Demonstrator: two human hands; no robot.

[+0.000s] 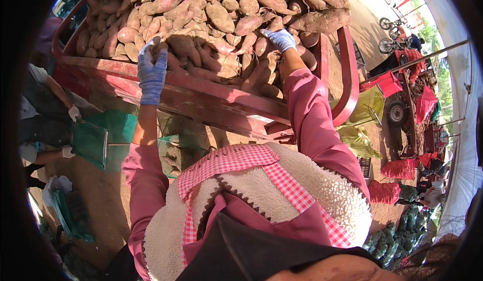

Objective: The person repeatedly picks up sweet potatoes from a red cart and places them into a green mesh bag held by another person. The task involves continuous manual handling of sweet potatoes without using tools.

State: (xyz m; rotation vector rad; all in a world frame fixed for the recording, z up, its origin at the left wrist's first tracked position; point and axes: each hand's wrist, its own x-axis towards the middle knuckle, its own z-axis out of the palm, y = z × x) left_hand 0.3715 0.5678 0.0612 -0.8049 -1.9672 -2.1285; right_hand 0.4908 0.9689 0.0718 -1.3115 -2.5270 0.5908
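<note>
A heap of sweet potatoes (222, 16) with soil on their skins fills a red metal cart bed (211, 88) before me. My left hand (152, 71), in a blue and white glove, is raised over the near rim of the cart. Its fingers are closed around a small sweet potato (162, 48), mostly hidden by the glove. Farther right, my right hand (282, 40) wears a similar glove and rests among the sweet potatoes near the cart's right side. Its thumb points left; its other fingers are partly hidden, so its grip is unclear.
Below the cart's near side stands an open green mesh bag (173, 154) with sweet potatoes inside. At left, a person's gloved hands hold another green bag (90, 141) on a metal frame. Yellow bags (358, 141), a motorcycle (396, 35) and filled green sacks (396, 235) are at right.
</note>
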